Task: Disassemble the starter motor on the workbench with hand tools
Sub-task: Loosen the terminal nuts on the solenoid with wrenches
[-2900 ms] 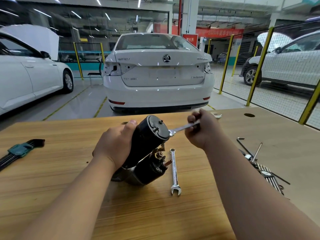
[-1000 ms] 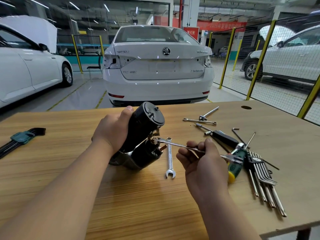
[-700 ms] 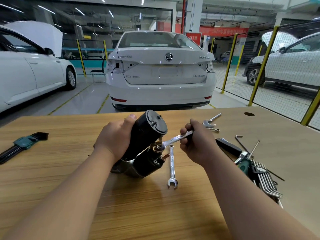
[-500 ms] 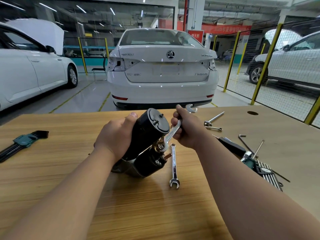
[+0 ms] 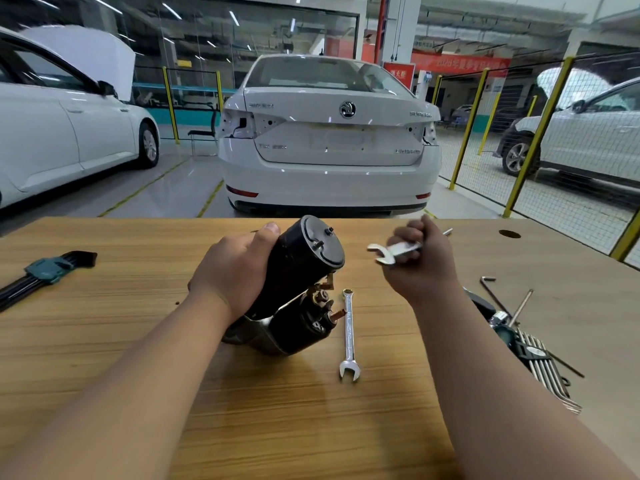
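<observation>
1. Curling tight round the shank of a flat, bright steel spanner (image 5: 385,252), the right hand's (image 5: 422,268) fingers (image 5: 403,237) held it in a fist. Its open-ended head poked out to the left, in the air and apart from the motor.
2. The left hand (image 5: 235,271) wrapped the smooth black cylinder of the starter motor (image 5: 304,265), its thumb lying along the upper edge; the other fingers were hidden behind the body.
3. The motor stood tilted near the middle of the wood-grain workbench (image 5: 138,341), its round grey end cap turned up and to the right, with two small studs on it. A shorter black barrel sat below, showing copper-coloured terminals.
4. There were two spanners: the one held, and a second spanner (image 5: 349,334) lying flat just right of the motor — ring end far, open end near.
5. There were two hex key sets: one in a green holder (image 5: 45,271) at the left edge, and a fanned set (image 5: 543,365) at the right, partly covered by the right forearm. A loose L-shaped key (image 5: 491,292) lay near it.
6. Beyond the bench stood three white cars — the middle one (image 5: 329,140) tail-on — and yellow fence posts (image 5: 467,129) with mesh.
</observation>
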`<act>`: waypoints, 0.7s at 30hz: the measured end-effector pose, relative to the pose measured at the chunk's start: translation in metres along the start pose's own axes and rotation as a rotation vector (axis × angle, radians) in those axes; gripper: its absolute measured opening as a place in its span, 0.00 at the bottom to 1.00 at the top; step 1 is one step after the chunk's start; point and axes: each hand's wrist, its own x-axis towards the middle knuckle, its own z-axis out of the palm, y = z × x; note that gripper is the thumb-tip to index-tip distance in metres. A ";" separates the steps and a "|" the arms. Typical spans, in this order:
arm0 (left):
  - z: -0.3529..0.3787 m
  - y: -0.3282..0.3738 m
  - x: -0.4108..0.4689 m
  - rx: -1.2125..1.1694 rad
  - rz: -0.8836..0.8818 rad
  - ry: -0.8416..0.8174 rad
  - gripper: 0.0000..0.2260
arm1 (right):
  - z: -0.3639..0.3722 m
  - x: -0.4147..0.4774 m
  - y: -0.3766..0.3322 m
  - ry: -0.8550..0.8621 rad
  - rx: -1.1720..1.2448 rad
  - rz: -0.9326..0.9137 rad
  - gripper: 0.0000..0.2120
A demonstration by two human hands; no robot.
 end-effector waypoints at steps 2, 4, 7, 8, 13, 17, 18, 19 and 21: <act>-0.001 0.002 -0.001 -0.006 -0.012 -0.009 0.27 | -0.012 -0.021 -0.001 0.050 0.050 -0.021 0.20; -0.001 0.003 -0.002 -0.011 -0.019 -0.009 0.30 | -0.020 -0.038 0.008 0.147 -0.019 -0.030 0.19; 0.000 0.004 -0.003 0.001 -0.017 0.023 0.34 | -0.029 -0.056 0.026 0.311 -0.093 -0.092 0.17; 0.000 0.004 -0.003 0.008 -0.008 0.032 0.34 | -0.032 -0.060 0.030 0.343 -0.089 -0.118 0.17; 0.001 0.008 -0.005 0.003 -0.004 0.032 0.34 | -0.033 -0.070 0.029 0.412 -0.160 -0.224 0.18; 0.001 0.009 -0.005 -0.004 0.008 0.015 0.35 | -0.032 -0.070 0.027 0.324 -0.233 -0.199 0.18; 0.001 0.009 -0.005 -0.005 0.008 0.012 0.35 | -0.030 -0.070 0.025 0.273 -0.272 -0.191 0.19; 0.001 0.009 -0.005 -0.004 0.007 0.011 0.36 | -0.027 -0.069 0.021 0.207 -0.326 -0.198 0.19; 0.000 0.008 -0.005 0.001 0.002 0.017 0.35 | -0.017 -0.067 0.009 0.049 -0.522 -0.262 0.17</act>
